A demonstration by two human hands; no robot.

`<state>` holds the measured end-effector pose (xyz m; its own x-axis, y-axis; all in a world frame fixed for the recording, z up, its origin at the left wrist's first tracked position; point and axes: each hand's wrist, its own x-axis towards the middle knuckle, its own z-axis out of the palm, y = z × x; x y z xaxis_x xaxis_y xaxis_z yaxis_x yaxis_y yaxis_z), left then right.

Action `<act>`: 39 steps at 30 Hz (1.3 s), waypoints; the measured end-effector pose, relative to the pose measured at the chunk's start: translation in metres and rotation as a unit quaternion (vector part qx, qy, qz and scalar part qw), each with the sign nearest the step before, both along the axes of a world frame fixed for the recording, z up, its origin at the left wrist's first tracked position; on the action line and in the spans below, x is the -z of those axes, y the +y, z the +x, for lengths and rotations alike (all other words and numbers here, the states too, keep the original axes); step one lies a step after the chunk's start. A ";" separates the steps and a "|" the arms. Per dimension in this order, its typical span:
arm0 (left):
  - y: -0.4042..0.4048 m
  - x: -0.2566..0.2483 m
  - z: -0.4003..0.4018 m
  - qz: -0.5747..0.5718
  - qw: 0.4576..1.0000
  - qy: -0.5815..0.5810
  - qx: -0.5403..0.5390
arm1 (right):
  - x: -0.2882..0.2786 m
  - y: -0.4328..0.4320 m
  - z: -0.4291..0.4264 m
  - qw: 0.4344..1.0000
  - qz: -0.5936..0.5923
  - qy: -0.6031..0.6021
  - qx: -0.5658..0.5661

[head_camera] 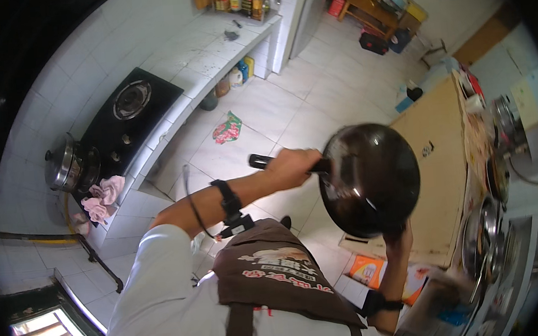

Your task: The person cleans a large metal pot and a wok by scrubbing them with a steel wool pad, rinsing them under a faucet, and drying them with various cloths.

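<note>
A dark wok [371, 180] is held up in front of my body, over the tiled floor and beside a wooden cabinet. My left hand [293, 168] is closed around its black handle. At the wok's lower rim is my right hand [397, 233]; its fingers are mostly hidden behind the pan, so its grip cannot be made out fully. A brown apron with printed writing covers my chest, and each forearm wears a black strap.
On the left counter are a black gas stove [132, 112], a lidded metal pot [62, 164] and a pink cloth [103, 198]. A floral cloth [228, 128] lies on the floor. The wooden cabinet [423, 173] stands at right, with pans [479, 241] beyond it.
</note>
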<state>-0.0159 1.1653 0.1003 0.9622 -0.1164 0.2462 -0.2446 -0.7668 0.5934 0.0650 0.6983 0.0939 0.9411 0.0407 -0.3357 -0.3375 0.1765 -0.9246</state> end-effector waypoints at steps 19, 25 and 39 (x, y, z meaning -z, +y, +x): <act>0.455 0.066 0.043 0.070 0.795 0.053 -0.600 | 0.121 0.787 0.388 0.852 -0.055 0.165 -0.493; 0.531 0.114 0.051 0.072 0.775 0.069 -0.624 | 0.182 0.881 0.411 0.808 -0.101 0.189 -0.549; 0.603 0.219 0.080 0.032 0.712 0.132 -0.689 | 0.316 0.985 0.506 0.664 -0.386 -0.243 -0.593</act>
<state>0.0638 1.7679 -0.1191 0.1851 0.9801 0.0721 0.8795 -0.1980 0.4327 0.5706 1.6835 -0.2223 0.4061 0.8417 -0.3558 0.5541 -0.5364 -0.6366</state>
